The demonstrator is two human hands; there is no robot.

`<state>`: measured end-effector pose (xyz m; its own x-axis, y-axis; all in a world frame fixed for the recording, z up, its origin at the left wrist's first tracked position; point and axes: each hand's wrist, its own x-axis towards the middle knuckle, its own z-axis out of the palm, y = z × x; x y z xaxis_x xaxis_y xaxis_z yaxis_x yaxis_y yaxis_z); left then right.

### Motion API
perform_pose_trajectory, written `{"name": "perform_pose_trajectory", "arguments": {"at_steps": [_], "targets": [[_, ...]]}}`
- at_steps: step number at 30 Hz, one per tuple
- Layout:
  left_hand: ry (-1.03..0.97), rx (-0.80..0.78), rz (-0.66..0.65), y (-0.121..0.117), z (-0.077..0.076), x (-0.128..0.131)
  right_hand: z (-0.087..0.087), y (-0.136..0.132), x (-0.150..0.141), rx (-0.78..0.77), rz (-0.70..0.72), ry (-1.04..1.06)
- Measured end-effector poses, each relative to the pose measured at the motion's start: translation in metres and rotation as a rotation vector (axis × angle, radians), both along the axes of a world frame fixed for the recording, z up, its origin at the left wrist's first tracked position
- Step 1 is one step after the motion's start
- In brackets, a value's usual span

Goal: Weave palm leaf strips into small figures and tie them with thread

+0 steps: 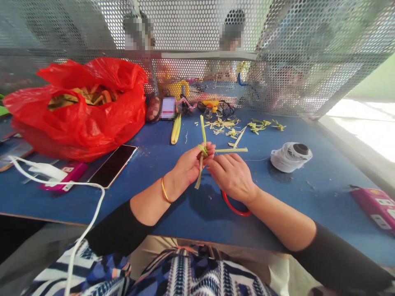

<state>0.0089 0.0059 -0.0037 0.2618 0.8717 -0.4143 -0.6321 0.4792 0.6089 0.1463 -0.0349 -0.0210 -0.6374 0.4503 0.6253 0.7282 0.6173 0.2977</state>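
Observation:
My left hand (193,162) pinches a small cross of woven leaf strips (203,133), pale green and yellowish, with ends sticking out up, right and down. My right hand (232,172) is closed just beside it, its fingertips at the strips' lower right side. A thin white thread runs from near my right hand to the thread spool (290,157) standing on the blue table. What exactly the right fingertips grip is hidden behind the hand. Red scissor-like handle loops (236,209) show below my right wrist. A gold bangle (166,190) circles my left wrist.
A red plastic bag (123,107) full of leaf strips fills the left. Near it lie a phone (114,166) and a white cable (100,197). Leaf scraps (225,124) and a folded leaf bundle (176,129) lie ahead, before a perforated metal screen (277,78). A purple box (375,205) sits far right.

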Motion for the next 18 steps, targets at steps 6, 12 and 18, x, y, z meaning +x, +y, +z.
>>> {"name": "perform_pose_trajectory", "arguments": {"at_steps": [6, 12, 18], "targets": [[0.079, 0.036, -0.117, -0.007, -0.005, 0.006, -0.003, 0.003, -0.002, -0.050, 0.197, -0.065], [0.160, 0.180, -0.130, -0.011, -0.005, 0.003, 0.001, 0.005, 0.006, -0.254, 0.017, 0.518], [0.338, 0.242, -0.153, -0.013, -0.002, 0.004, 0.002, 0.020, 0.011, -0.841, -0.188, 1.106]]}}
